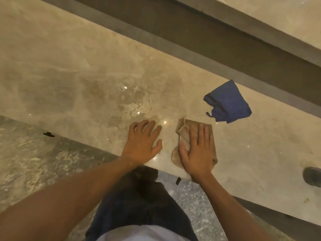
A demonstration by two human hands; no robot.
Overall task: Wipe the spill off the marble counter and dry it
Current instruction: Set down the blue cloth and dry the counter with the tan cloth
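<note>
The glistening puddle of clear spill (133,103) still lies on the beige marble table (60,66), so by my reckoning the wiping has barely begun. The right hand (198,152) presses flat, fingers spread, on a crumpled tan cloth (184,134) just right of the puddle. The left hand (144,141) rests open and empty at the puddle's near edge. A folded dark-blue cloth (227,101) waits right of the puddle, probably for drying.
</note>
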